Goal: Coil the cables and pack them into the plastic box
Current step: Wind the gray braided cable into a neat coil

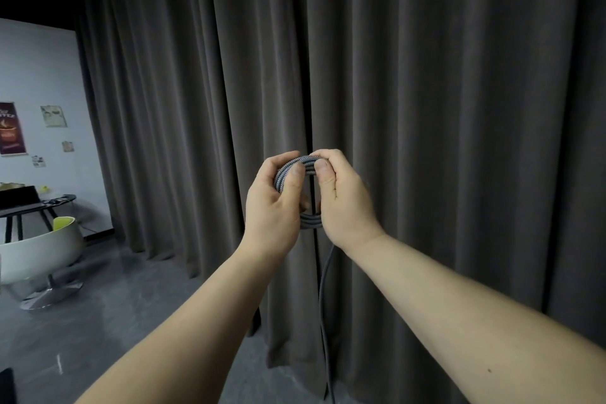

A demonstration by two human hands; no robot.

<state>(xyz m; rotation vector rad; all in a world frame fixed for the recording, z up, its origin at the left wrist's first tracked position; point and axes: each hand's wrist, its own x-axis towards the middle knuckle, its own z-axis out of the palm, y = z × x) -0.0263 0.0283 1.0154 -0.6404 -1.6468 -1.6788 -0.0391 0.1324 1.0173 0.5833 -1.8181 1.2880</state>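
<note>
Dark grey curtain point(393, 92) fills most of the view, hanging in folds to the grey floor point(98, 321). White wall point(36, 75) at far left with a poster point(11, 128) and small paper notes. Below it a dark worktop point(36, 205) with a few objects too small to tell, and a white tub chair point(39, 252) on a metal base in front of it.

Both bare forearms reach out mid-frame, in front of the curtain. Left hand point(273, 207) and right hand point(344, 203) sit side by side, almost touching, both gripping one cable point(292, 170) wound into a small coil of several loops held upright in the air between them. Left grip: fingers curled over the coil's top-left, thumb pressed on the loops. Right grip: fingers curled over the top-right, thumb pressed down beside the left thumb. Coil's lower arc shows between the palms. The cable's loose tail hangs from under the right wrist to the bottom edge. Cable is grey, braided.
</note>
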